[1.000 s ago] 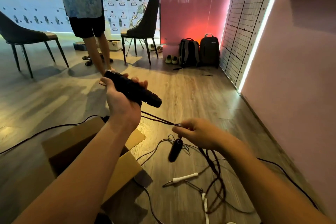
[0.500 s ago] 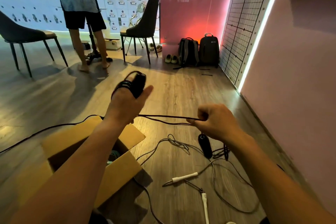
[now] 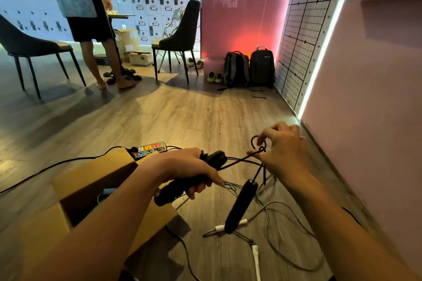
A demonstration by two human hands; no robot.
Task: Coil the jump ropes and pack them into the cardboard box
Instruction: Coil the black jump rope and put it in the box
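Now the left hand (image 3: 182, 166) grips one black handle (image 3: 214, 158) of the black jump rope, just beside the open cardboard box (image 3: 91, 173) on the floor. The right hand (image 3: 280, 150) pinches a loop of its cord (image 3: 239, 159), and the second black handle (image 3: 239, 207) hangs under this hand. A white-handled rope (image 3: 255, 255) lies uncoiled on the floor near them.

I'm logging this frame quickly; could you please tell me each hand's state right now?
Left hand: closed, gripping a black jump rope handle.
Right hand: closed, pinching the black cord; second handle dangles below.
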